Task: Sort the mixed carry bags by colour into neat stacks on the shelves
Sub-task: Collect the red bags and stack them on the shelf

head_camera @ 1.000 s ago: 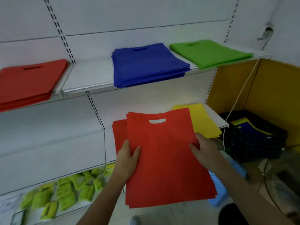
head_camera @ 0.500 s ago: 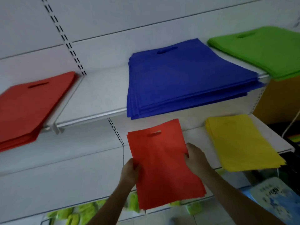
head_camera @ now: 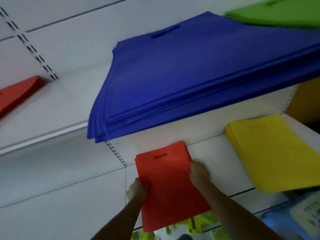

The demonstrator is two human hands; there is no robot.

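Note:
A small stack of red carry bags (head_camera: pixel 166 184) lies flat on the lower white shelf (head_camera: pixel 214 153), handle slot toward the back wall. My left hand (head_camera: pixel 137 189) grips its left edge and my right hand (head_camera: pixel 199 174) grips its right edge. A thick blue stack (head_camera: pixel 181 80) fills the upper shelf right above. To the right on the lower shelf lies a yellow stack (head_camera: pixel 277 153). A green stack (head_camera: pixel 280 14) shows at the top right. Another red stack (head_camera: pixel 15 92) sits at the far left on the upper shelf.
The upper shelf's front rail (head_camera: pixel 43 135) runs across the left. A slotted upright (head_camera: pixel 116 153) stands beside the red bags. Small yellow-green items (head_camera: pixel 195 224) lie on a shelf below. A blue object (head_camera: pixel 294 220) sits at the bottom right.
Both hands have carried the red bags forward and down onto the lower shelf, under the blue stack. The view has moved closer to the shelves.

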